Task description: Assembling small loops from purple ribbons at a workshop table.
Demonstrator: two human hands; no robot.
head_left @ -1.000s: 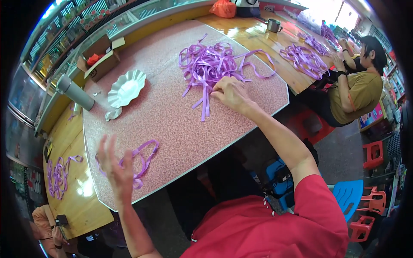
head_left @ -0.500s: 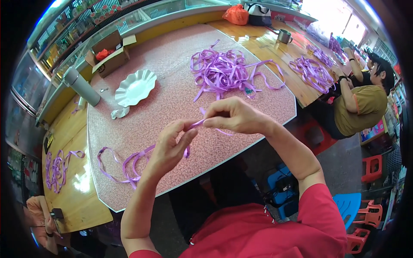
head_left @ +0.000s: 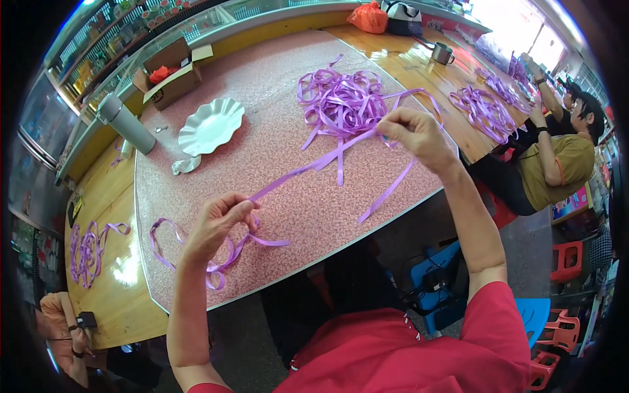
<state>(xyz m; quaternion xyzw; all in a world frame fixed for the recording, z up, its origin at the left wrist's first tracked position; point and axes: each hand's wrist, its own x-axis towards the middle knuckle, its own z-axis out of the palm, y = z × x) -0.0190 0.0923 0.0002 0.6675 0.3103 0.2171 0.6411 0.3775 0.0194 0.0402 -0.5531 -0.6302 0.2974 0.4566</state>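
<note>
A length of purple ribbon [head_left: 295,171] runs taut between my hands above the pink speckled table [head_left: 288,78]. My left hand [head_left: 226,219] pinches its lower left end, with loose ribbon loops [head_left: 232,259] lying on the table beneath. Farther right, my right hand [head_left: 416,136] is closed on the other end, between thumb and fingers. From that hand a loose ribbon tail [head_left: 390,191] hangs toward the table's near edge. Just beyond it lies a tangled heap of purple ribbon [head_left: 341,101].
At the left stand a scalloped white plate [head_left: 211,126], crumpled tissue [head_left: 186,165], a grey-green flask [head_left: 128,124] and an open cardboard box [head_left: 171,75]. More ribbon [head_left: 483,112] and a metal mug [head_left: 442,53] lie on the right wooden table, where co-workers [head_left: 557,147] sit.
My hands have drawn apart: the left moved left and down, the right moved right and up toward the heap. The ribbon between them has stretched out into a long straight span.
</note>
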